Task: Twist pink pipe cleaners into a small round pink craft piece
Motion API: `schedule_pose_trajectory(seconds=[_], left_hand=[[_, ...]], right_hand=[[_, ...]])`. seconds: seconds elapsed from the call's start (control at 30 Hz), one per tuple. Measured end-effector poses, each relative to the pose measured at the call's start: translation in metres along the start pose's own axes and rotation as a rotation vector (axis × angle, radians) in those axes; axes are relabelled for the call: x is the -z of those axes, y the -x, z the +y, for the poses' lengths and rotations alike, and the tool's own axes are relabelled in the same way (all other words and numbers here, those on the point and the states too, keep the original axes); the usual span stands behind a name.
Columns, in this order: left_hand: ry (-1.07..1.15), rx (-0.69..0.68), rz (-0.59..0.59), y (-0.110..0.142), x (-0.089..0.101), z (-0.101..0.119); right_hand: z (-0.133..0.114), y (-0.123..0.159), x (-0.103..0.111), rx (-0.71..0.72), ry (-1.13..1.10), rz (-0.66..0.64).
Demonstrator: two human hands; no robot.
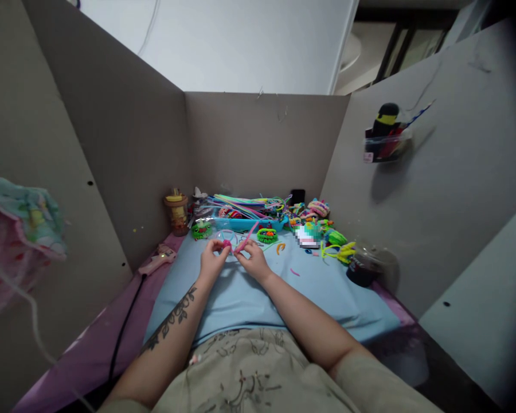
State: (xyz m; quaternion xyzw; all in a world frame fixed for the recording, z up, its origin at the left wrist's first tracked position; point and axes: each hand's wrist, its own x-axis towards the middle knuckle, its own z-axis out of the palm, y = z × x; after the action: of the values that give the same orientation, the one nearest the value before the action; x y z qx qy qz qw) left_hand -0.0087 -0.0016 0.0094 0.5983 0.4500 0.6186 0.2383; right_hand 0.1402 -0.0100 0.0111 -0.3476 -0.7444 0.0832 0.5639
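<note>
Both my hands meet above the blue cloth (pixel 241 298) near the middle of the table. My left hand (pixel 214 257) pinches a small bundle of bright pink pipe cleaner (pixel 227 244). In the fingers of my right hand (pixel 251 258) is a pink pipe cleaner strand (pixel 252 230), its free end sticking up and to the right. Whether the strand and the bundle are one piece I cannot tell. Just behind the hands lie a green ring-shaped pipe cleaner piece (pixel 267 235) with an orange middle and a clear round item too blurred to name.
A blue tray (pixel 241 225) heaped with pipe cleaners stands at the back. Coloured fuzzy pieces (pixel 318 207) and a dark tub (pixel 363 268) sit to the right. On the left are a pink glue gun (pixel 158 261) and a brown cup (pixel 176 213). Grey panels (pixel 262 143) enclose the table.
</note>
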Motion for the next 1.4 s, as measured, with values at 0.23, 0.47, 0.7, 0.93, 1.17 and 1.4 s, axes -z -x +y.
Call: schedule_pose_trajectory(seconds=[0.23,0.47,0.7,0.93,1.17,1.4], left_hand=[[0.068,0.031,-0.029,-0.001,-0.001,-0.001],[0.051,0.024,-0.072,0.001,-0.001,0.004],[0.004,-0.078,-0.293,0.008,-0.003,-0.001],[-0.045,-0.104,-0.316,0.009,-0.002,-0.001],[-0.122,-0.063,-0.258,0.007,-0.002,-0.006],[-0.135,-0.15,-0.335,0.009,-0.002,-0.005]], right_hand=[[0.002,0.001,0.0,0.017,-0.018,-0.026],[-0.001,0.001,0.001,-0.019,-0.069,0.001],[0.002,-0.004,0.009,-0.196,-0.076,0.139],[0.005,-0.006,0.012,-0.247,-0.095,0.098],[0.005,-0.005,0.011,-0.242,-0.067,-0.047],[0.007,-0.005,0.01,-0.276,0.017,-0.043]])
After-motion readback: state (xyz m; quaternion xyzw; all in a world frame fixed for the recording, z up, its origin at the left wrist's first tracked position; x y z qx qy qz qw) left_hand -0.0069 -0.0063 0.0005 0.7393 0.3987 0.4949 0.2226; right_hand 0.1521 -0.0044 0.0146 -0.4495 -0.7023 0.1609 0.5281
